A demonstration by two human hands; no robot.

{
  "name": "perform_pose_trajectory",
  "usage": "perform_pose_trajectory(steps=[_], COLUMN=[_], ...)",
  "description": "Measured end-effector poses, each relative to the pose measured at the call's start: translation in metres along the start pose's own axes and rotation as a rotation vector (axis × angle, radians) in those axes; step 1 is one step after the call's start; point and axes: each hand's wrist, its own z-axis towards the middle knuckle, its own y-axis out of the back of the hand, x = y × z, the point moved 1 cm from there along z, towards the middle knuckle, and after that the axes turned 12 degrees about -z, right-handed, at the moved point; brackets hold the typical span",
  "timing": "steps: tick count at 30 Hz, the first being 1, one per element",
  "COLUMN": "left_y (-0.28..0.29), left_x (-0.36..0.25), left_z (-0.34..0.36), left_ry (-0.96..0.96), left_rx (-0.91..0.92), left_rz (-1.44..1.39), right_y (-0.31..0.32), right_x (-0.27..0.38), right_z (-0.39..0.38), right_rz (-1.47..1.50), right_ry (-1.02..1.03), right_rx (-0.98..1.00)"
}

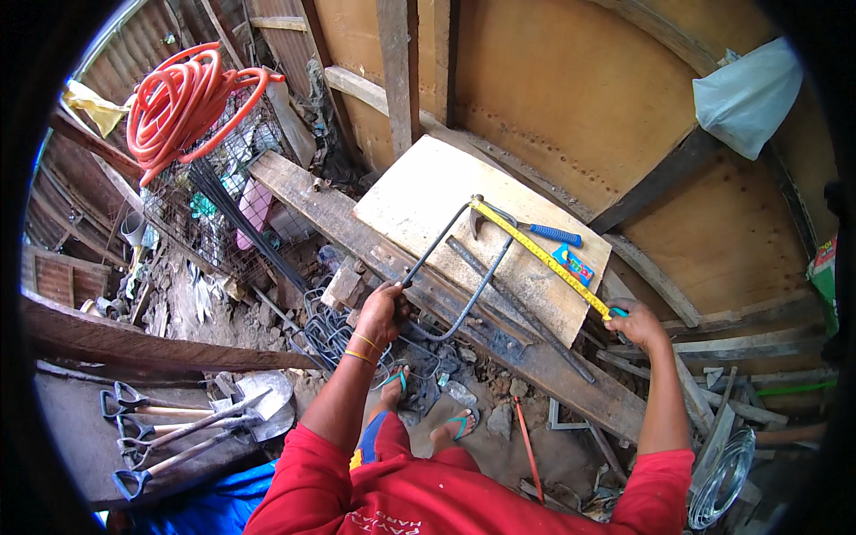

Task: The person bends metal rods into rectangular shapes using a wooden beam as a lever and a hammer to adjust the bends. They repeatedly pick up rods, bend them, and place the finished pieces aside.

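Note:
My left hand [382, 314] is closed round one side of a bent steel bar frame [478, 291], roughly rectangular, held over a plank. In my right hand [638, 326] is a tape measure [546, 258], its yellow blade pulled out across to the frame's far corner. Its case is mostly hidden by my fingers, with a bit of teal showing. Beneath the blade, a hammer with a blue grip [556, 234] lies on a pale plywood board [419, 183]. Beside it is a small blue and red packet [573, 265]. A straight steel rod [526, 314] rests slantwise across board and plank.
A thick wooden plank [299, 190] runs diagonally before me. Bent steel pieces [334, 330] lie piled by my feet. Left are shovels [267, 406], black rods [236, 214] and a coiled orange hose [183, 107]. Coiled wire [720, 481] sits at lower right; a plywood wall [553, 107] stands behind.

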Motion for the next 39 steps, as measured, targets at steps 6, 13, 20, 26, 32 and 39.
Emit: perform_pose_trajectory(steps=[6,13,20,26,32,39], left_y=[-0.001,0.003,0.002,0.006,0.010,-0.005], left_x=[0.002,0.004,0.004,0.005,0.004,-0.017], left_z=[-0.003,0.000,-0.003,0.002,0.002,0.010], left_ry=[-0.046,-0.040,-0.042,-0.034,-0.022,0.126], left_rx=[0.015,0.023,-0.009,0.004,0.023,0.035], left_rz=[-0.010,-0.008,0.006,-0.008,-0.034,0.054], right_y=[0.012,0.015,0.034,0.048,0.041,0.030], right_x=[-0.002,-0.017,-0.010,-0.006,-0.005,0.001], right_z=[0.017,0.027,0.041,0.048,0.044,0.034], right_rz=[-0.099,-0.114,-0.028,-0.073,-0.018,0.056], right_ry=[-0.020,-0.009,-0.029,-0.036,-0.044,-0.065], right_rx=[0.049,0.045,0.118,0.146,0.120,0.108])
